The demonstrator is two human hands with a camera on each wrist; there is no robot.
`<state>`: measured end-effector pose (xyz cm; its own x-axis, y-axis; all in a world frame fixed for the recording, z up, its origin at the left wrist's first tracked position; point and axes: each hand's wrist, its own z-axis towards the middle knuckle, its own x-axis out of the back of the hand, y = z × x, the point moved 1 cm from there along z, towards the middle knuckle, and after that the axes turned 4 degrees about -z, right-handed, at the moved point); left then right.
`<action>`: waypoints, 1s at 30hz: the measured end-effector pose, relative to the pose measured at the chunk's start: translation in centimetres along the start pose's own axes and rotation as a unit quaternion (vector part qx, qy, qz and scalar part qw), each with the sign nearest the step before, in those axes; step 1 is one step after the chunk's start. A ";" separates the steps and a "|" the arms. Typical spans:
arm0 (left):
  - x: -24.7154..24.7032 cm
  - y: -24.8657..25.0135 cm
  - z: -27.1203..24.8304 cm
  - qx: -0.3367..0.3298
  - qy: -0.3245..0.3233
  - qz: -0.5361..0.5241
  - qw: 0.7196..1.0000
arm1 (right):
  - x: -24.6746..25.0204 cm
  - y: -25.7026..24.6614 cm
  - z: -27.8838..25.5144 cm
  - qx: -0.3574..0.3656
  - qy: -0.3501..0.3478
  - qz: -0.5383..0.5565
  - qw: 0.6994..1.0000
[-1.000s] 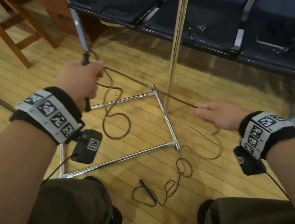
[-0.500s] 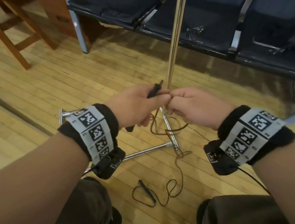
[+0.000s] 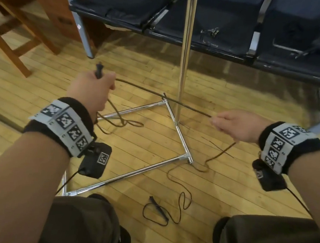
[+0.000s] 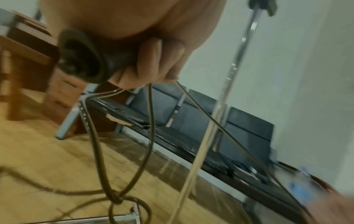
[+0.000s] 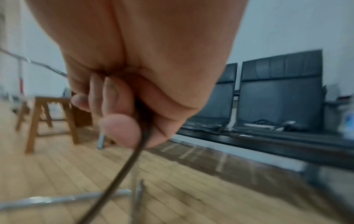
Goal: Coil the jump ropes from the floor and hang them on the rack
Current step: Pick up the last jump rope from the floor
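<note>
A thin brown jump rope [image 3: 157,95] is stretched taut between my two hands above the floor. My left hand [image 3: 92,89] grips its black handle [image 3: 98,71] together with several hanging loops [image 3: 121,118]; the handle's end [image 4: 80,56] and the loops [image 4: 149,121] show in the left wrist view. My right hand [image 3: 231,125] pinches the rope [image 5: 134,154] further along. From there the rope trails down to the floor [image 3: 183,200] and ends at the other black handle [image 3: 156,204] near my knees. The chrome rack [image 3: 186,46] stands between my hands.
The rack's chrome base bars [image 3: 132,174] lie on the wooden floor under my hands. A row of dark seats [image 3: 220,20] stands behind, with wooden furniture [image 3: 29,15] at the back left. My knees [image 3: 82,220] are at the bottom edge.
Half a second ago my hands met at the pole; they have since drawn apart, stretching a fresh length of rope. Another loop hangs from my left hand, and less rope lies on the floor.
</note>
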<state>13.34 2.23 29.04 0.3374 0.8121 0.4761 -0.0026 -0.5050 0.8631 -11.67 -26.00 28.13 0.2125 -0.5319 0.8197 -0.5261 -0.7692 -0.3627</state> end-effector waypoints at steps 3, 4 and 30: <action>1.4 -1.0 0.5 0.027 0.013 0.037 0.999 | 0.0 2.0 -0.9 -0.076 0.001 -0.066 0.995; 1.1 -1.0 0.3 0.026 0.000 0.049 0.998 | 0.1 1.8 -1.1 -0.080 0.006 -0.070 0.994; -4.4 1.4 -2.1 -0.068 -0.137 -0.028 0.988 | 0.1 -3.2 0.5 0.065 -0.021 0.118 0.991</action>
<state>9.91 -1.44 28.47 0.5829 0.7185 0.3795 -0.0975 -0.4018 0.9105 -9.58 -23.75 29.13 0.1315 -0.7149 0.6867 -0.4559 -0.6587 -0.5985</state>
